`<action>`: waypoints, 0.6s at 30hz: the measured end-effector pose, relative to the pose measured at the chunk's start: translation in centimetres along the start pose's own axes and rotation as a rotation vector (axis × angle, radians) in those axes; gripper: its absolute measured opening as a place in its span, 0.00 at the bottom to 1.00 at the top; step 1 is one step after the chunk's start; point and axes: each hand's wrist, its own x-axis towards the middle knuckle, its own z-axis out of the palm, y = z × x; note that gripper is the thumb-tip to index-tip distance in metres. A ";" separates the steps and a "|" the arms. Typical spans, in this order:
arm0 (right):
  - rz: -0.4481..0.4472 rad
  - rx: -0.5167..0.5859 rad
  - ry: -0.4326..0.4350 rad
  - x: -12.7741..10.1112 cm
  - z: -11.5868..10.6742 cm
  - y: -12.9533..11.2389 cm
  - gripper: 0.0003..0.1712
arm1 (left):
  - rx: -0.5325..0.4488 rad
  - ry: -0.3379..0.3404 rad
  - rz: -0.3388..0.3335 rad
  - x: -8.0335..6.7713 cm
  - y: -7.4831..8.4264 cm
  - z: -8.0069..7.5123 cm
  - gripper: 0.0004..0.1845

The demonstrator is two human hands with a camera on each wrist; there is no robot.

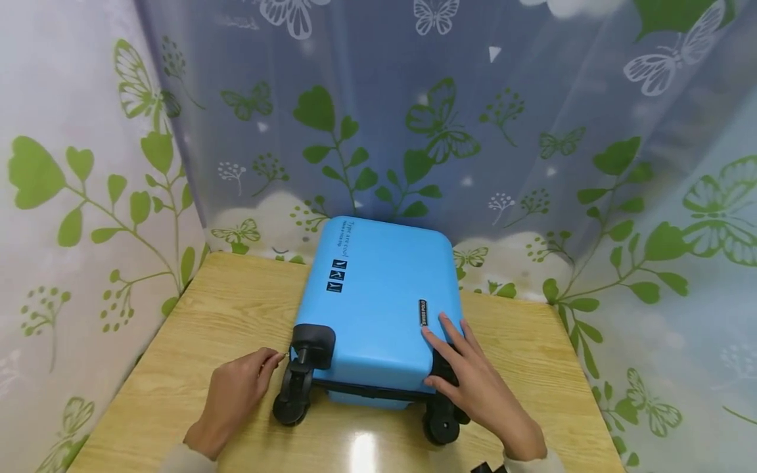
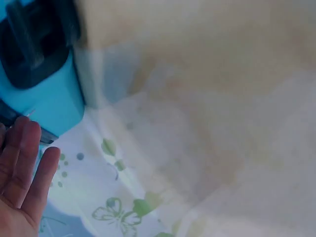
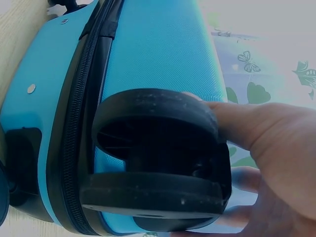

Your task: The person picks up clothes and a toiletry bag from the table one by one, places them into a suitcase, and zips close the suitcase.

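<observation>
A small bright blue suitcase (image 1: 378, 295) lies flat, its wheel end toward me. My left hand (image 1: 239, 391) is at its near left corner, thumb and forefinger pinching a small shiny zipper pull (image 1: 286, 355) beside the black left wheel (image 1: 291, 394). In the left wrist view, some fingers (image 2: 42, 182) extend past the seam. My right hand (image 1: 473, 378) rests on the near right corner with spread fingers, close to the label and above the right wheel (image 1: 441, 424). The right wrist view shows the black zipper (image 3: 74, 113) running between the two shells.
The suitcase lies on a wood-grain table (image 1: 219, 309). Patterned curtains (image 1: 378, 118) with leaves and butterflies hang behind it and on both sides. A small black object (image 1: 487, 468) shows at the bottom edge near my right sleeve.
</observation>
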 end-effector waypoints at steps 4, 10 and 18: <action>-0.010 -0.002 0.000 0.0 -0.1 0.1 0.50 | 0.017 -0.009 0.013 1.3 -0.5 0.6 0.07; -0.020 0.001 0.005 -0.1 0.0 0.2 0.50 | 0.011 -0.041 0.018 2.8 -1.3 1.4 0.07; 0.001 0.025 0.014 -0.1 0.2 0.1 0.47 | 0.002 -0.115 0.010 3.7 -2.6 1.4 0.10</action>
